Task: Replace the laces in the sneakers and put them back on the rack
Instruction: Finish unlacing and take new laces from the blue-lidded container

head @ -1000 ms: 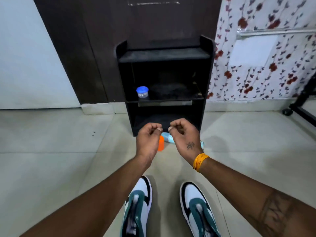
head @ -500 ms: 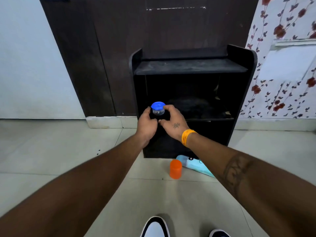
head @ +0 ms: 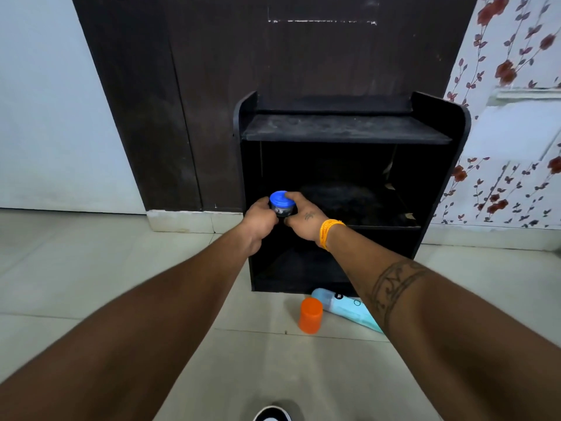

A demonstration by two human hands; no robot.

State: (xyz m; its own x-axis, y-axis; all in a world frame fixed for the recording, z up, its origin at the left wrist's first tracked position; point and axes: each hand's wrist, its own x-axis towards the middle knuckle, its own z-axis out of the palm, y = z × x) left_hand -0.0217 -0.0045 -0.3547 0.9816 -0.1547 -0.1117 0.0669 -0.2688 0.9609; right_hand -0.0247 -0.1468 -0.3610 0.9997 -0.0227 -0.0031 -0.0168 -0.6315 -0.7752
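Observation:
A black shoe rack [head: 346, 129] stands against a dark brown door. At the left front of its middle shelf is a small clear jar with a blue lid [head: 282, 202]. My left hand [head: 260, 219] grips the jar from the left, and my right hand [head: 305, 216], with an orange wristband, holds it from the right. Whether the jar rests on the shelf or is lifted I cannot tell. Only the white and black toe of one sneaker [head: 272, 414] shows at the bottom edge. No laces are visible.
On the tiled floor in front of the rack stand an orange cap-like container [head: 310, 315] and a light blue bottle [head: 346, 308] lying on its side. A flower-patterned wall is at the right, a white wall at the left.
I have moved closer to the rack and both hands went from in front of it up to the blue-lidded jar and took hold of it. The sneakers dropped almost out of view.

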